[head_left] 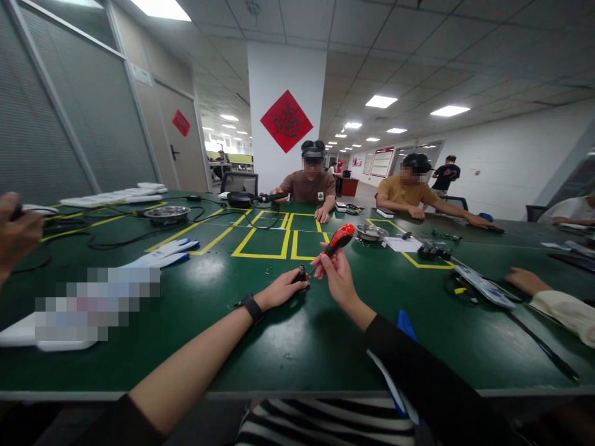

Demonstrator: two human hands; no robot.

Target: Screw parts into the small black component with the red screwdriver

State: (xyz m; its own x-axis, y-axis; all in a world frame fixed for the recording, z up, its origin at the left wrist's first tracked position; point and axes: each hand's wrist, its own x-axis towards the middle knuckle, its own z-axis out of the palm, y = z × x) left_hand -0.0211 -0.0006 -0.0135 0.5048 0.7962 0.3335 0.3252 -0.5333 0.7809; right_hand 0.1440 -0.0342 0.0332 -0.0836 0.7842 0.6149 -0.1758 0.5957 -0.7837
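Observation:
My left hand (281, 288) rests low over the green table, its fingers closed around a small dark part with a metal end (302, 272), perhaps a connector; its exact kind is too small to tell. In my right hand (338, 277) is a screwdriver (340, 240) with a red and black handle, tilted so that its thin shaft runs down and left to the dark part. Whether the tip sits in a screw is hidden by the fingers. A few tiny loose pieces (268, 271) lie on the table just left of the part.
White and blue gloves (174, 251) lie at left. Metal bowls (167, 214) (370, 232) stand farther back among black cables. Black blocks (434, 250) and a flat packet (483, 286) lie at right. Co-workers sit opposite; other people's hands (527, 282) reach in at both sides.

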